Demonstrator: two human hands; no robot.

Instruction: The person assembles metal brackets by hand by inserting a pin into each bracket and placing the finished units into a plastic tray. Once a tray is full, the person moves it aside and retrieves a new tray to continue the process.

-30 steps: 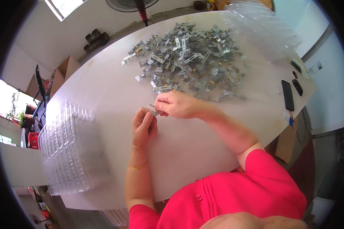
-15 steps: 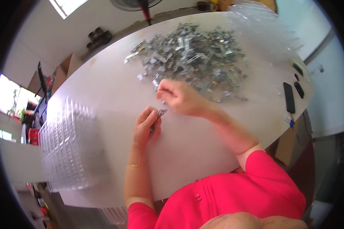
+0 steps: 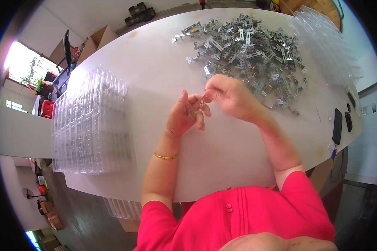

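Observation:
My left hand (image 3: 185, 113) is turned palm up above the table, thumb raised and fingers partly spread. Small metal parts lie in its palm and against its fingers. Between the two hands is a small metal bracket (image 3: 202, 101) with a brass-coloured spot. The thumb and fingers of my right hand (image 3: 234, 98) pinch the end of this bracket at the left fingertips; its fingers hide part of it. Just beyond my hands spreads a loose pile of silvery metal brackets (image 3: 251, 54), some with brass-coloured bits.
Clear plastic trays (image 3: 90, 125) are stacked on the left of the white table (image 3: 222, 163). More clear trays (image 3: 326, 50) lean at the far right. A black phone (image 3: 337, 125), keys with a blue tag (image 3: 333, 154) and small dark items lie at the right edge.
My left hand has moved up and right, its fingers unfolding from around the metal parts. My right hand has come from apart to meet the left. The view has shifted.

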